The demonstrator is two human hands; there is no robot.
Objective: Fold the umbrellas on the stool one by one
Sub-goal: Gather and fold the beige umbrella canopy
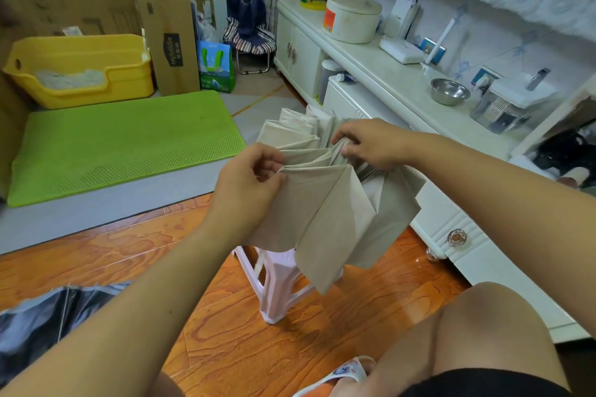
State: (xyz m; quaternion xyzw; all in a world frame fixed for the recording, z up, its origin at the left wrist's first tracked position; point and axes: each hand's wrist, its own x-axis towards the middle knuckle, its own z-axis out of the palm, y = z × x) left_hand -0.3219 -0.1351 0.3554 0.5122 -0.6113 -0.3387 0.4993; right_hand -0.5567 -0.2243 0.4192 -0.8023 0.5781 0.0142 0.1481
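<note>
A beige umbrella (pixel 335 213) hangs collapsed in the air in front of me, its canopy gathered in flat pleats. My left hand (pixel 248 184) pinches a pleat at the near left side of the canopy. My right hand (pixel 371 143) pinches the folds near the top middle. Below the umbrella stands a pale pink plastic stool (pixel 280 284), with its seat hidden by the fabric. A second, dark grey umbrella (pixel 48 316) lies open on the floor at the lower left, partly behind my left forearm.
A white cabinet (pixel 451 235) with knobs runs along the right; on its top stand a steel bowl (pixel 450 91) and a round white container (pixel 351 18). A green mat (pixel 122 145), a yellow tub (pixel 80 71) and cardboard boxes (pixel 167 32) fill the far left. My knee (pixel 483 325) is at lower right.
</note>
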